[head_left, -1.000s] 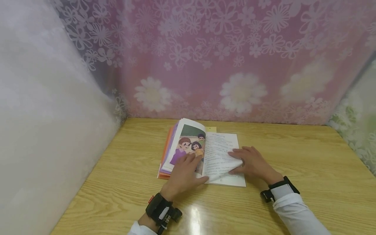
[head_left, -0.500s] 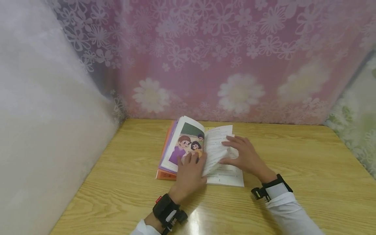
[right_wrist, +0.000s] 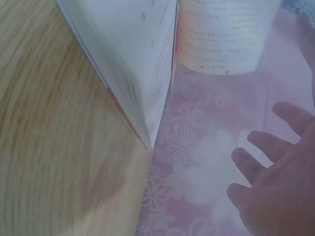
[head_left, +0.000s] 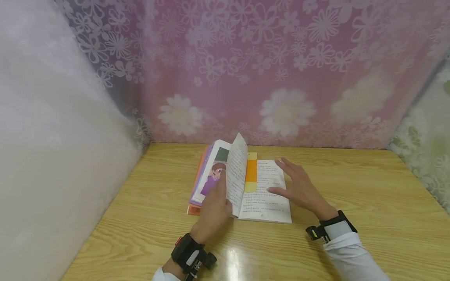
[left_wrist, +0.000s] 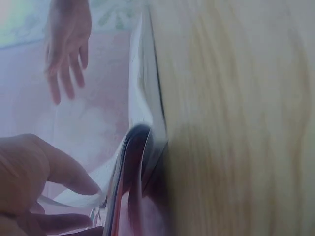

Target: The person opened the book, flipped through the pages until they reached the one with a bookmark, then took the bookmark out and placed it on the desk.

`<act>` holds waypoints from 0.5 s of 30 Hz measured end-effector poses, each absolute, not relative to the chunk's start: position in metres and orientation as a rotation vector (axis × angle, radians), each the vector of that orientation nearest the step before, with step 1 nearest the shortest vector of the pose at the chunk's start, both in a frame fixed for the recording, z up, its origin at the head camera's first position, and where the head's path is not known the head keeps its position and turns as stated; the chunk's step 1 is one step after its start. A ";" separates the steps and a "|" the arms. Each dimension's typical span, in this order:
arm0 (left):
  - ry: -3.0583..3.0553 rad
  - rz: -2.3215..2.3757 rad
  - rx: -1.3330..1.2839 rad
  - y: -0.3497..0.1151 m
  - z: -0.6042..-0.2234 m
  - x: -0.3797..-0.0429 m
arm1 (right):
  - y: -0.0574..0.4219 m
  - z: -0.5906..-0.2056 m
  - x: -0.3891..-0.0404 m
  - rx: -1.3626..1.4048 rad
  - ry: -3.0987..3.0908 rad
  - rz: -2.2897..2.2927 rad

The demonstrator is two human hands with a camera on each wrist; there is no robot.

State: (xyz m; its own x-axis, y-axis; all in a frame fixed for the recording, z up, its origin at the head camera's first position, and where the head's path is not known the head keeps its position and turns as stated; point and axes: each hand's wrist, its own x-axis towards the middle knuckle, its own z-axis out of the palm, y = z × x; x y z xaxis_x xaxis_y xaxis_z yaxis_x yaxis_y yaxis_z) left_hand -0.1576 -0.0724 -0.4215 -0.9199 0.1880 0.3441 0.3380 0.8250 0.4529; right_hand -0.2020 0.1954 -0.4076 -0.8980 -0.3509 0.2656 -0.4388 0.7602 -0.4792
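Observation:
An open book lies on the table, its left side showing a coloured illustration and its right side printed text. One leaf stands curved up near the spine, leaning left. My left hand rests on the illustrated side with its index finger extended, the thumb beside the raised leaf. Over the right page's outer edge hovers my right hand, fingers spread and holding nothing; the right wrist view also shows its fingers apart from the paper. A yellow and orange strip lies in the book beside the raised leaf.
The wooden table extends around the book. A pink floral curtain hangs along its far edge, and a pale sheet borders the left side. Orange and purple layers show under the left pages.
The right hand has released the leaf, which has swung left from the right side and now stands by the spine. The orange and yellow strip has come into view. The left hand has shifted slightly left.

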 end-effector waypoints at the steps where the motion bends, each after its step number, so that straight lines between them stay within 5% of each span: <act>1: -2.722 -0.769 -0.380 -0.075 -0.421 -0.159 | 0.197 -0.408 -0.202 0.625 -2.797 0.831; 15: -2.819 -0.593 -0.291 -0.106 -0.431 -0.171 | 0.208 -0.422 -0.202 0.628 -2.914 0.826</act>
State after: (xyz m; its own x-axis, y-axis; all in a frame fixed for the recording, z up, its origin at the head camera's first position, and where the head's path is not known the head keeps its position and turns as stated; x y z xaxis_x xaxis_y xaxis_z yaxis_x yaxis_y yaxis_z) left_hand -0.1708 -0.1061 -0.4306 -0.9499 0.1425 0.2781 0.2425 0.8974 0.3685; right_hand -0.2021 0.2082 -0.4223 -0.9164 -0.3692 0.1543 -0.3953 0.7752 -0.4927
